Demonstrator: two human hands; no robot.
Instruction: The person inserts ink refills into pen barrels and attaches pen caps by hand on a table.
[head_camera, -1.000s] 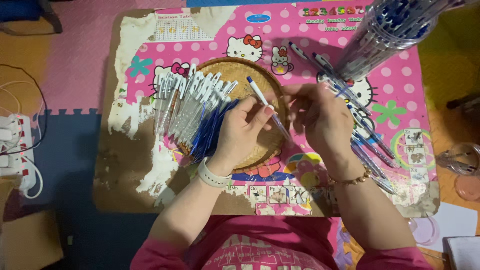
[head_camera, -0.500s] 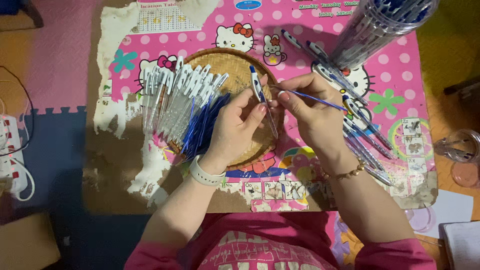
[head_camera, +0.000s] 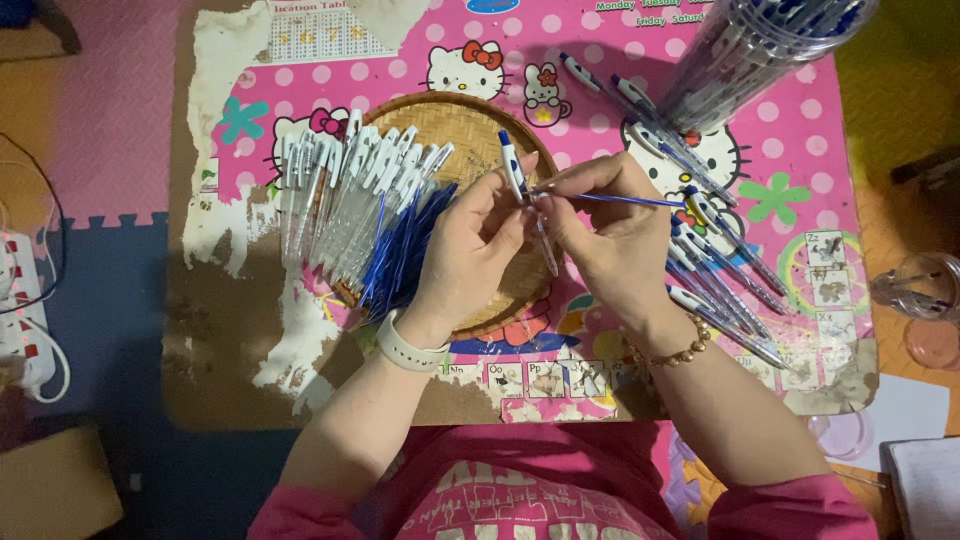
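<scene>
Far left floor: white power strip with cords on blue and pink foam mats, well apart from the surface.
Surface: low, covered in a worn pink cartoon-cat sheet, torn bare along its left side.
Woven tray: round, brown, lying mid-surface under both hands.
Pen barrels: a heap of clear barrels with white caps fanned across the tray's left half, spilling over its left rim.
Blue refills: a loose bundle lying just right of the barrels, partly beneath the left wrist.
Left hand: over the tray, white watch band on the wrist; grip closed round a single pen barrel, blue-and-white capped end pointing up and away.
Right hand: touching the left at the fingertips, beaded bracelet on the wrist; grip pinched narrow on a thin blue refill, held level, its left end meeting the barrel.
Finished pens: a row lying slantwise on the surface just right of the right hand.
Clear container: tall, tilted in view, packed with pens, at the upper right corner.
Far right floor: small clear cup and white papers, off the surface.
</scene>
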